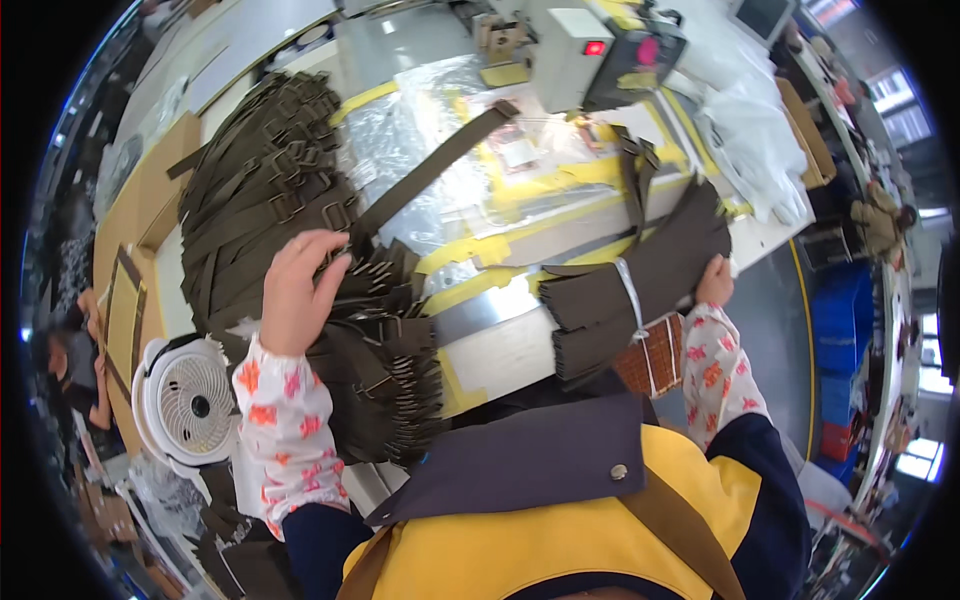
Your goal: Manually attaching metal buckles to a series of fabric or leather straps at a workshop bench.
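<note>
Most of the work looks unfinished. A big heap of olive straps [270, 170] with metal buckles covers the table [500, 350] from ten to eight o'clock. The left hand [295, 290] rests on top of it with fingers curled loosely over the strap ends, pressing more than pinching.

The right hand [713, 283], at three o'clock, has its grip closed on the far edge of a tied bundle [640, 280] of dark brown strips. A pale band holds them together, so that batch seems counted and bound. One long strap [440, 165] lies loose across crinkled clear plastic [440, 110] at twelve o'clock.

Yellow tape [480, 285] marks the table. A grey box [568, 55] with a red lit square stands at one o'clock, and a white fan [190, 400] sits at eight. Flat brown cardboard [135, 210] lies at nine.
</note>
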A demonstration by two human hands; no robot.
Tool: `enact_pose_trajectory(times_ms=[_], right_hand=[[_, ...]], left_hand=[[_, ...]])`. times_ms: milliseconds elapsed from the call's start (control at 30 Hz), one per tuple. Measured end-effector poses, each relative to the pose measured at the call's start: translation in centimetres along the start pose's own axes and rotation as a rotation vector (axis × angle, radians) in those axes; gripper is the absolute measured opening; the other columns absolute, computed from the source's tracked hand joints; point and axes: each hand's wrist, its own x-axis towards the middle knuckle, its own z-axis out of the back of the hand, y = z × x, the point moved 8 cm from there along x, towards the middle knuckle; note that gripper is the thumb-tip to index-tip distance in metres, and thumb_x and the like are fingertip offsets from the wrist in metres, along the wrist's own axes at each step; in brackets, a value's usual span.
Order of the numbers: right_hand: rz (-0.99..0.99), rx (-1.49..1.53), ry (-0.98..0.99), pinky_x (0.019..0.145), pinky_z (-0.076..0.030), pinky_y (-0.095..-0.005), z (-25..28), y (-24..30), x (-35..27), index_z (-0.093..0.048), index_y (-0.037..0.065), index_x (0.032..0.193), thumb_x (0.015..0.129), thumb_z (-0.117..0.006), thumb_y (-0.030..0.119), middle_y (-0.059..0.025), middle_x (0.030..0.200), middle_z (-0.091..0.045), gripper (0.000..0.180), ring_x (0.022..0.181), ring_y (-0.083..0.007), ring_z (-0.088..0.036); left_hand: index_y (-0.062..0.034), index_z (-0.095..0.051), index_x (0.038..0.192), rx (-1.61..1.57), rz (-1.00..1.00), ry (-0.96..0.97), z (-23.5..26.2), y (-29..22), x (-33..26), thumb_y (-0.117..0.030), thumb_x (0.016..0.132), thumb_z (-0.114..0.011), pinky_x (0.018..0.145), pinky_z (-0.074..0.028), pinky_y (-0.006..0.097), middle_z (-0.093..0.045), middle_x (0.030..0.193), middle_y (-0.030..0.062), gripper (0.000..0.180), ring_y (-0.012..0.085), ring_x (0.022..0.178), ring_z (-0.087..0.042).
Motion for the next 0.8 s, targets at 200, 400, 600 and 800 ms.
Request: enact_pose_trajectory(times_ms=[200, 400, 600, 800], right_hand=[[-0.005, -0.034, -0.012, 0.058, -0.042, -0.0518, 1.5, 2.1, -0.2, -0.048, 0.011, 0.077, 0.088, -0.035, 0.040, -0.0199, 0.068, -0.058, 0.034, 0.065, -0.0417, -0.055], [0.009, -0.071, 0.014, 0.059, -0.043, -0.0511, 1.3, 2.5, 0.2, -0.047, 0.010, 0.079, 0.088, -0.034, 0.039, -0.0211, 0.069, -0.058, 0.034, 0.066, -0.0420, -0.056], [0.089, 0.051, 0.081, 0.060, -0.040, -0.0517, 0.8, 2.3, 0.2, -0.046, 0.007, 0.078, 0.088, -0.036, 0.037, -0.0225, 0.070, -0.056, 0.033, 0.068, -0.0438, -0.052], [-0.386, 0.649, 0.854, 0.038, -0.030, -0.0269, -1.4, -1.0, 1.6, -0.042, 0.007, 0.063, 0.088, -0.047, 0.030, -0.0041, 0.050, -0.041, 0.034, 0.038, -0.0165, -0.036]], left_hand=[[-0.0042, -0.058, 0.097, -0.251, -0.219, 0.288, -5.7, -13.2, -7.2, -0.008, 0.068, -0.066, 0.075, -0.044, 0.036, -0.057, 0.096, 0.0102, 0.030, 0.0281, 0.086, -0.054], [-0.0029, -0.055, 0.105, -0.638, 0.147, 0.159, -14.9, -14.1, -12.2, -0.008, 0.067, -0.070, 0.080, -0.043, 0.035, -0.055, 0.103, 0.0105, 0.040, 0.0283, 0.093, -0.052], [-0.0077, -0.043, 0.122, -0.358, 0.073, -0.044, -18.7, -15.2, -9.7, -0.029, 0.066, -0.070, 0.093, -0.031, 0.046, -0.030, 0.129, 0.0223, 0.066, 0.0411, 0.114, -0.034], [-0.0080, -0.045, 0.120, -0.253, -0.002, 0.080, -20.9, -17.0, -4.4, -0.027, 0.063, -0.072, 0.094, -0.029, 0.049, -0.031, 0.131, 0.0200, 0.066, 0.0425, 0.116, -0.031]])
